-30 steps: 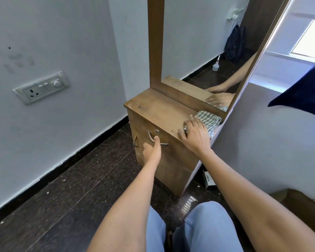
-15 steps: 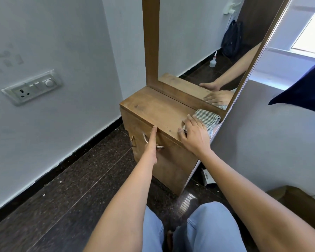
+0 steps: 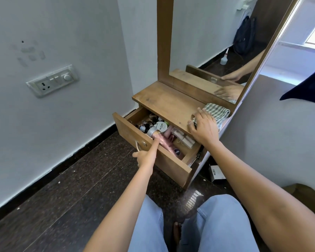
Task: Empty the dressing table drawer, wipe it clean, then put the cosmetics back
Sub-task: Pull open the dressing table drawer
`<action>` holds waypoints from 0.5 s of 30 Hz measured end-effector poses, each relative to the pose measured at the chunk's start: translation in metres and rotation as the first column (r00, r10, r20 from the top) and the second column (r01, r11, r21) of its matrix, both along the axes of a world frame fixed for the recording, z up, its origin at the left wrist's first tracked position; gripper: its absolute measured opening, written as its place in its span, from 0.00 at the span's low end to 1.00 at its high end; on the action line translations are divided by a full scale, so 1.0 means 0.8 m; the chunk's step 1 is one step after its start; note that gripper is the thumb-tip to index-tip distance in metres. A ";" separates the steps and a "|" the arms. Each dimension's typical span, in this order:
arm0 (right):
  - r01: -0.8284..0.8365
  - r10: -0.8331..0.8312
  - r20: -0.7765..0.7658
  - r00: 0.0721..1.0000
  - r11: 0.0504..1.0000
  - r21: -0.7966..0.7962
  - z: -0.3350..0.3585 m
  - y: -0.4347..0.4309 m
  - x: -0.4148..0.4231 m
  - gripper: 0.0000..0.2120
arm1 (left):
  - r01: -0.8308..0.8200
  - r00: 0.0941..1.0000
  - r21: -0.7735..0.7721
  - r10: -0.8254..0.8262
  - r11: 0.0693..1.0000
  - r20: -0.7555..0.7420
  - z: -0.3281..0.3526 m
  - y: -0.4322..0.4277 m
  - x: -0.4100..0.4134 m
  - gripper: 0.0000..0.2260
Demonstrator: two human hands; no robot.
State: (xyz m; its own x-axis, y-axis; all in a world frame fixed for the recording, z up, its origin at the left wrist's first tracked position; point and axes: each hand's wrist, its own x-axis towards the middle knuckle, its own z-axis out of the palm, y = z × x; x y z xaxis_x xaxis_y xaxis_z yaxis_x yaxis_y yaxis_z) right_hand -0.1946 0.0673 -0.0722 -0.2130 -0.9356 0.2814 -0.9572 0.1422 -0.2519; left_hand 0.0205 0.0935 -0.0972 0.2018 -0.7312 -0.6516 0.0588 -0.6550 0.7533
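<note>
1. the drawer (image 3: 171,162) of the dressing table (image 3: 164,104) stands pulled out, its front panel well clear of the cabinet, so you can reach in from above. the cosmetics (image 3: 182,140) all lie inside it, and none sit on the tabletop yet.
2. your left hand (image 3: 146,157) sits at the drawer front beside the handle (image 3: 137,145). its index finger lies straight over the top edge onto a pink tube (image 3: 165,142). i cannot tell whether the folded fingers hold anything.
3. your right hand (image 3: 204,130) grasps the checked cloth (image 3: 216,111) on the tabletop, probably to keep it within reach for wiping.
4. counts: one drawer, one cloth, one round white jar (image 3: 160,126), one silver-capped pink tube. the small dark bottles are too crowded to count.
</note>
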 end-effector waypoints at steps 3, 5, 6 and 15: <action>0.003 -0.003 0.008 1.000 1.000 -0.020 0.002 0.002 0.003 0.24 | 0.008 0.946 -0.110 0.029 0.994 0.322 0.001 0.014 0.016 0.54; 0.001 -0.001 0.001 1.000 1.000 -0.030 0.003 0.004 0.004 0.25 | 0.132 0.830 -0.257 0.035 0.957 0.557 0.002 0.024 0.031 0.53; 0.001 -0.001 -0.003 1.000 0.999 -0.032 0.004 0.005 0.005 0.25 | 0.202 0.768 -0.319 0.053 0.926 0.638 0.004 0.029 0.039 0.52; 0.009 -0.009 -0.001 1.000 0.999 -0.040 0.005 0.006 0.005 0.25 | 0.467 0.535 -0.344 0.050 0.815 0.843 0.003 0.053 0.085 0.42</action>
State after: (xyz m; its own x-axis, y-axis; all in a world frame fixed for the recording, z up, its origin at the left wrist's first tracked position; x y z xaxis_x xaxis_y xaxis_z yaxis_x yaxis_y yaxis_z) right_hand -0.1902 0.0722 -0.0685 -0.2212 -0.9217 0.3185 -0.9562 0.1408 -0.2566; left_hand 0.0882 0.1362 -0.0945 0.2254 -0.9621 0.1534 -0.8049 -0.0952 0.5858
